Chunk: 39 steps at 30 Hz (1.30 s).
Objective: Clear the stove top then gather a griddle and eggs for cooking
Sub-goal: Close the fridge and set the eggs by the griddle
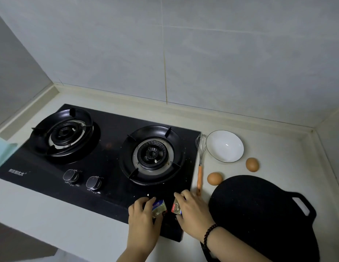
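A black glass two-burner gas stove top (112,163) was set into a pale counter (51,210), with two round black pan supports and two dark knobs (71,176) at its front. Small pale crumbs were scattered on the glass near the right burner (152,155).

At the stove's front right corner, two small printed packets were being held. The left hand (141,214) was curled around a blue and white packet (159,206), pinched between thumb and fingers. The right hand (191,212), with a dark beaded bracelet (209,233) worn on its wrist, was curled around a red and silver packet (176,207) in the same way.

A round, flat, black speckled griddle (259,214) with a slotted handle lay on the counter just right of the stove, partly covered by the right forearm. Two brown eggs were counted on the counter beyond it: one egg (215,178) close to the griddle's far edge, the other egg (252,164) further right, near one white shallow bowl (224,146). One wire whisk with an orange handle (200,167) lay between the stove and the bowl. A light blue cloth (3,150) was seen at the left edge.
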Motion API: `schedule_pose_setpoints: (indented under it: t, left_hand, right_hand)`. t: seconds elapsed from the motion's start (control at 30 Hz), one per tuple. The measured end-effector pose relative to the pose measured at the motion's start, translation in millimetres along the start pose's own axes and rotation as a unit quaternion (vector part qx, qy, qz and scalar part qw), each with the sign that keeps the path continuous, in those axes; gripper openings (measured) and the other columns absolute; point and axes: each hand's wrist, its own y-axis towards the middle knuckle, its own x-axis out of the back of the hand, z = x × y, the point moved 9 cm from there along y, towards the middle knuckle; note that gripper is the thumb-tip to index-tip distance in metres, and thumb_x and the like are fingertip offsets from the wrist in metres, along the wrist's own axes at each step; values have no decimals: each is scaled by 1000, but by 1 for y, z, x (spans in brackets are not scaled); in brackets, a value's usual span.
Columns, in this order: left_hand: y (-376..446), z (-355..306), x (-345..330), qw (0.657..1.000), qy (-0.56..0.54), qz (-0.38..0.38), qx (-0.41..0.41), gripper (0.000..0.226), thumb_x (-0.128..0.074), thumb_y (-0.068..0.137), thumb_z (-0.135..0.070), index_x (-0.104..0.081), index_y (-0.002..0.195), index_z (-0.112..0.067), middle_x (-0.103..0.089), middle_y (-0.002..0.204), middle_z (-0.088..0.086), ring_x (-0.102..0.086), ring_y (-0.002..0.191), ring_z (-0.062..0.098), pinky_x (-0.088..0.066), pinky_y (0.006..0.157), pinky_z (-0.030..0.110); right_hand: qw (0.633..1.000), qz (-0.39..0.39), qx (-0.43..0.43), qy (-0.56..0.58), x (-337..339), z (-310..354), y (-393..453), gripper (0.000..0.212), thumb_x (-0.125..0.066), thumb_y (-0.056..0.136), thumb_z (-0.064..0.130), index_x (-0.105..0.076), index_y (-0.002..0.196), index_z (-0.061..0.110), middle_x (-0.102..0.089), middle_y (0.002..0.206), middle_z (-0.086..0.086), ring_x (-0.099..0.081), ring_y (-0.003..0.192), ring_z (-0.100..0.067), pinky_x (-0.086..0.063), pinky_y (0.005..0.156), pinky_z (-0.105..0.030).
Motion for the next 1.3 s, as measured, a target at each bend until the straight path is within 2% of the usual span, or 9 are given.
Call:
schedule_pose_setpoints:
  t: [0.17, 0.4, 0.6, 0.67, 0.73, 0.8, 0.87, 1.03, 1.3]
  left_hand:
    - [12, -23, 22, 998, -65, -17, -5, 41, -77, 78, -20, -65, 118, -20, -52, 119, -4, -37, 109, 15, -34, 92, 25]
    - [32, -63, 39, 988, -150, 6, -32, 26, -72, 84, -17, -67, 108, -25, -49, 105, -21, -42, 106, 9, -29, 88, 12]
    - [50, -96, 22, 983, -169, 31, -58, 29, -73, 80, -9, -66, 102, -27, -51, 104, -17, -52, 103, 9, -36, 89, 16]
    - [55, -109, 11, 977, -192, 77, -45, 29, -68, 84, -10, -61, 99, -33, -55, 103, -13, -59, 96, 6, -42, 80, 9]
    - [61, -123, -6, 972, -188, 142, -17, 22, -62, 86, -14, -59, 95, -35, -64, 97, -8, -63, 88, 3, -49, 80, 17]
    - [71, -136, -20, 972, -147, 184, 9, 14, -57, 87, -22, -62, 98, -29, -69, 93, -8, -64, 88, 9, -51, 80, 27]
    - [85, -150, -34, 974, -111, 199, 20, 20, -51, 89, -24, -61, 106, -23, -68, 91, -8, -62, 84, 13, -47, 72, 26]
    - [119, -167, -62, 969, 37, 242, 38, 26, -43, 94, -25, -54, 112, -10, -62, 115, 10, -60, 105, 30, -46, 77, 33]
    - [132, -162, -84, 946, 141, 290, 33, 29, -43, 94, -26, -58, 114, -12, -64, 114, 8, -62, 105, 29, -43, 73, 32]
  right_hand:
    - [985, -79, -8, 152, 33, -14, -15, 54, -56, 90, 27, -38, 141, 24, -36, 137, 9, -43, 126, -10, -38, 105, -19]
    - [943, -193, -113, 248, 89, -81, -47, 33, -67, 83, 17, -55, 113, 26, -48, 112, 14, -50, 107, -2, -32, 87, -2]
    - [904, -229, -205, 297, 127, -145, -59, 44, -70, 82, 22, -54, 123, 22, -48, 113, 11, -51, 108, -9, -38, 89, -19]
    - [902, -227, -219, 294, 136, -159, -54, 52, -73, 80, 26, -51, 126, 19, -44, 116, 9, -50, 111, -13, -40, 91, -22]
    - [904, -220, -232, 285, 141, -173, -45, 60, -75, 77, 29, -48, 129, 18, -42, 121, 4, -47, 119, -17, -38, 97, -24]
    - [906, -207, -241, 280, 145, -182, -33, 66, -76, 76, 31, -45, 133, 18, -40, 129, 1, -43, 125, -18, -34, 99, -23]
    - [907, -194, -250, 279, 146, -189, -20, 72, -77, 75, 32, -42, 136, 18, -37, 136, -1, -40, 129, -19, -33, 102, -24]
    - [917, -181, -257, 245, 144, -197, 8, 83, -76, 72, 39, -33, 141, 21, -32, 142, 0, -36, 133, -20, -37, 107, -40]
    - [944, -127, -228, 203, 128, -197, 37, 107, -79, 66, 48, -14, 149, 29, -5, 155, 0, -11, 143, -24, -26, 108, -30]
